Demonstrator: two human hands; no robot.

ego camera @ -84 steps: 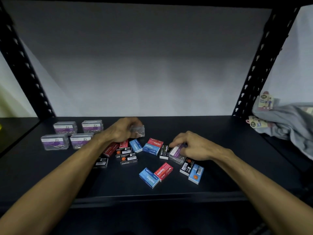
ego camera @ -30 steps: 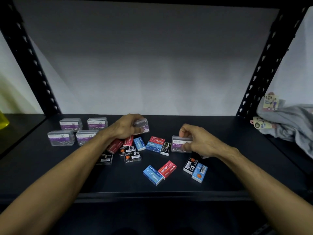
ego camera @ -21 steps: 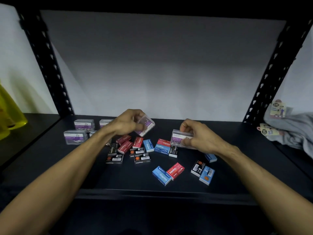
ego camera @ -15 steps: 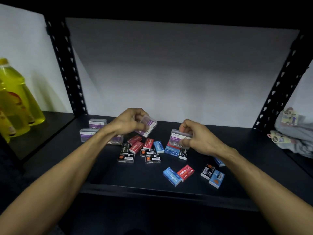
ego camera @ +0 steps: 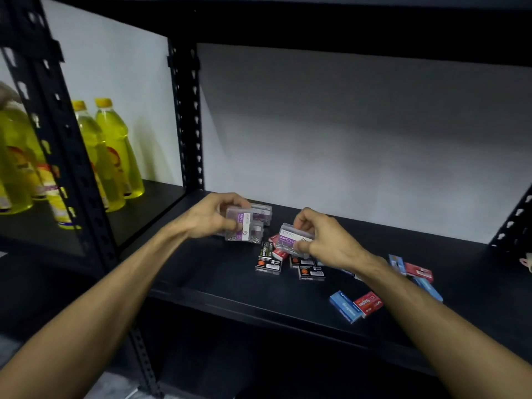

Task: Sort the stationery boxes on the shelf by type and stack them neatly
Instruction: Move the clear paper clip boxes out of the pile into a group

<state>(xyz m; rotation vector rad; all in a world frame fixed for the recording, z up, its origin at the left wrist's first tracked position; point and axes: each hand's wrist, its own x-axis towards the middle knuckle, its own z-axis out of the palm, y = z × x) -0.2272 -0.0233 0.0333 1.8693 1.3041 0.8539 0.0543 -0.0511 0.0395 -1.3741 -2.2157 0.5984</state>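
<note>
My left hand (ego camera: 207, 218) grips a clear paper clip box (ego camera: 240, 227) with a purple label, held just above the black shelf (ego camera: 218, 280) in front of more clear paper clip boxes (ego camera: 263, 213). My right hand (ego camera: 325, 240) pinches a second clear paper clip box (ego camera: 293, 239), tilted, above the loose pile. Under and around it lie small staple boxes: black ones (ego camera: 267, 262), red ones (ego camera: 368, 303) and blue ones (ego camera: 344, 306).
Yellow bottles (ego camera: 115, 156) stand on the neighbouring shelf at the left, behind a black perforated upright (ego camera: 187, 125). Another upright (ego camera: 515, 226) rises at the far right. The shelf's front edge (ego camera: 259, 305) runs below the boxes.
The view has swung left, so the yellow bottles show fully. My left hand has carried its paper clip box left to the stored clear boxes; my right hand still holds its box.
</note>
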